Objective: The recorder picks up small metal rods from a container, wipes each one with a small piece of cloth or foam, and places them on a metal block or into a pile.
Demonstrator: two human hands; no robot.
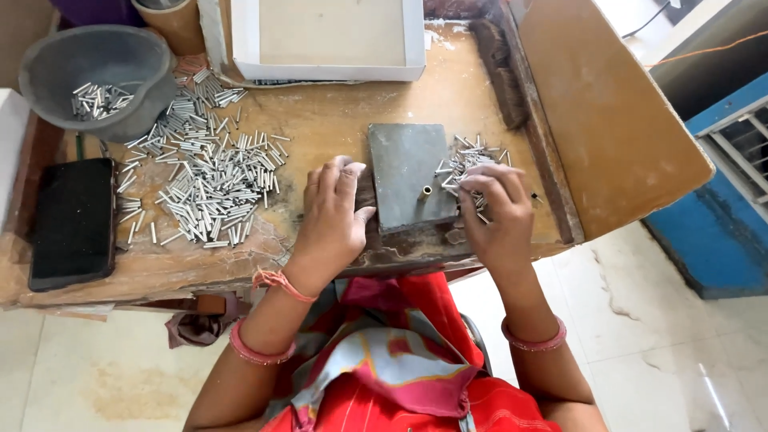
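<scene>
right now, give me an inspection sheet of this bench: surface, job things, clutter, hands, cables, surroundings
surface: worn wooden bench, scuffed and chipped at the near edge
job's things: grey block with a brass tube standing in it; metal tubes spread at left, smaller heap at right; more in grey bowl
clutter: black phone, white tray, brush
grippers: left hand resting beside block; right hand on small heap
cables: orange cable top right
surroundings: tiled floor, blue cabinet
</scene>
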